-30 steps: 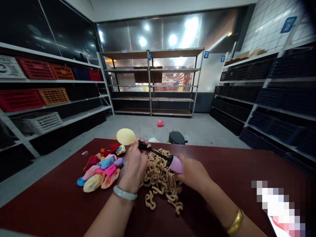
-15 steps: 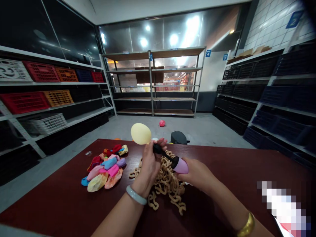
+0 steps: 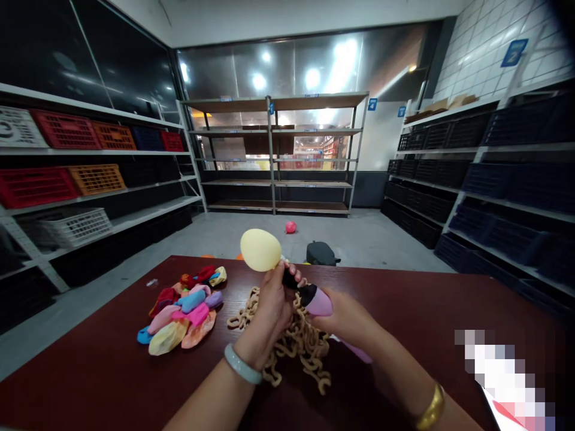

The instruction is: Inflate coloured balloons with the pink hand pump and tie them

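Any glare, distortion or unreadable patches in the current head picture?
Head view: strong glare on the shiny panel above the back shelving; head view: left shelving slants, apparently wide-angle stretch; head view: pixelation masks the lower right; head view: yellow balloon reads clearly.

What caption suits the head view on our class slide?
Left hand holding a yellow balloon, right hand gripping a purple-and-black pump.

The pale yellow balloon point(image 3: 260, 249) is partly inflated, smooth and egg-shaped, held aloft with its rounded end to the upper left and its narrow end toward the black-and-lilac hand pump point(image 3: 320, 303). The pump slants down to the right, its middle partly covered.
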The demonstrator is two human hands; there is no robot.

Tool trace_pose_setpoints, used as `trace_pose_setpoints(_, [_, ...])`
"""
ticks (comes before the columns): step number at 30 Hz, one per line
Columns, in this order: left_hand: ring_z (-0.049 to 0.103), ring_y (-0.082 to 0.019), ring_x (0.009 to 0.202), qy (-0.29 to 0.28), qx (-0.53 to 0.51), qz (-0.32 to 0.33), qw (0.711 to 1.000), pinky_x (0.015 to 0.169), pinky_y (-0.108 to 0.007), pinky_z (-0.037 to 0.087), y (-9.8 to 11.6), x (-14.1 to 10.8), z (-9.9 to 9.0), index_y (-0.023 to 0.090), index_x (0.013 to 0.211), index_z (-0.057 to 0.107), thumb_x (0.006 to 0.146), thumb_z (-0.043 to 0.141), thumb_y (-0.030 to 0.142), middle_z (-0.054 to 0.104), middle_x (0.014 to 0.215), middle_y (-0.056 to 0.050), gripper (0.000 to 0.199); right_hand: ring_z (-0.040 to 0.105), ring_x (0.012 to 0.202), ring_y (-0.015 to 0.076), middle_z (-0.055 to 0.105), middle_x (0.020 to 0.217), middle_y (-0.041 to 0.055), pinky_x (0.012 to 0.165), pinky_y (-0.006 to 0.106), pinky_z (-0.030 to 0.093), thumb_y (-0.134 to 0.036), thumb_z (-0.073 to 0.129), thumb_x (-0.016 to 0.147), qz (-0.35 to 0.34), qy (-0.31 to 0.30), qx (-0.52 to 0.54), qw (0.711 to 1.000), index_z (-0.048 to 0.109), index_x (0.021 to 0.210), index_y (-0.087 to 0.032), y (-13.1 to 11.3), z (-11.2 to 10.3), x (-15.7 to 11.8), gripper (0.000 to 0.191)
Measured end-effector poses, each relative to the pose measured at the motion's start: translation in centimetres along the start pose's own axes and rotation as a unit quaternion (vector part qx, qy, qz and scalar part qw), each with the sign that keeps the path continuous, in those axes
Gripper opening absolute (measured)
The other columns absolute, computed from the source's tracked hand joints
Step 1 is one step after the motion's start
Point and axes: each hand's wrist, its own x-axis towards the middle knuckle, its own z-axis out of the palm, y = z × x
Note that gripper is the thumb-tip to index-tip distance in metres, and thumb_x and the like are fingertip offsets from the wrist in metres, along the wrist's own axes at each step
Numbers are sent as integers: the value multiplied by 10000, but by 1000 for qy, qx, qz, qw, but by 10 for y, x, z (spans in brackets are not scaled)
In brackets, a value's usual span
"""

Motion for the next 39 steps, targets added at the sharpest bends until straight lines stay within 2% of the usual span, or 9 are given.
trace_pose_setpoints(7, [493, -109, 577, 52, -25, 71, 996, 499, -221, 392, 60, 34, -35, 154, 722, 509, 732, 699, 180, 500, 647, 8, 193, 632, 750, 213, 706, 873, 28, 581, 264, 347, -399, 702, 639, 3, -20, -65, 998, 650, 967, -251, 9, -2, 0, 363])
trace_pose_setpoints(10, [483, -104, 563, 75, -38, 81, 993, 493, -216, 388, 70, 41, -43, 159, 722, 499, 742, 689, 181, 490, 634, 16, 192, 624, 743, 214, 700, 862, 34, 565, 265, 332, -422, 697, 643, 3, -22, -86, 996, 653, 944, -249, 16, -6, 1, 351])
trace_pose_setpoints(12, [480, -100, 561, 79, -40, 89, 992, 490, -210, 382, 65, 40, -42, 161, 715, 492, 750, 688, 193, 486, 633, 17, 201, 622, 743, 217, 698, 858, 34, 564, 265, 326, -433, 694, 648, -2, -15, -97, 995, 649, 937, -248, 19, -7, 1, 346])
trace_pose_setpoints(15, [485, -96, 586, 47, -37, 84, 995, 507, -204, 387, 47, 32, -32, 158, 723, 500, 755, 700, 207, 490, 660, 10, 209, 625, 733, 215, 697, 842, 27, 561, 263, 316, -429, 687, 660, -20, -4, -109, 994, 639, 920, -246, 19, -7, 0, 321])
trace_pose_setpoints(18, [493, -99, 611, 15, -30, 51, 998, 539, -214, 404, 20, 18, -18, 160, 760, 521, 766, 700, 230, 497, 694, 4, 192, 626, 735, 215, 697, 843, 24, 557, 261, 305, -414, 681, 671, -16, 9, -126, 992, 632, 918, -245, 14, -6, -2, 303])
trace_pose_setpoints(22, [497, -108, 615, 15, -25, -1, 1000, 569, -239, 425, -12, -2, -4, 164, 763, 522, 788, 684, 288, 497, 698, 3, 205, 630, 748, 217, 698, 856, 31, 557, 257, 298, -449, 663, 696, 5, 18, -129, 991, 622, 954, -243, 8, -4, -2, 333])
trace_pose_setpoints(28, [502, -107, 608, 29, -12, 0, 1000, 569, -243, 426, -23, -12, 3, 165, 765, 516, 797, 672, 292, 500, 695, 5, 203, 645, 760, 226, 703, 856, 35, 557, 256, 285, -453, 659, 693, 12, 26, -137, 990, 603, 948, -240, 3, 0, -4, 337])
trace_pose_setpoints(33, [486, -102, 556, 58, 11, 19, 998, 498, -228, 389, -3, 3, -5, 159, 730, 508, 765, 683, 257, 489, 650, 13, 204, 656, 787, 236, 707, 884, 29, 556, 259, 284, -449, 655, 697, 13, 27, -136, 990, 587, 990, -252, 0, 6, -3, 360])
trace_pose_setpoints(39, [488, -97, 543, 82, -1, 86, 993, 480, -212, 371, 54, 37, -38, 164, 709, 480, 717, 688, 167, 496, 625, 21, 208, 655, 777, 239, 706, 870, 28, 548, 264, 278, -459, 667, 683, 10, 6, -167, 986, 599, 981, -265, 6, 2, 1, 362])
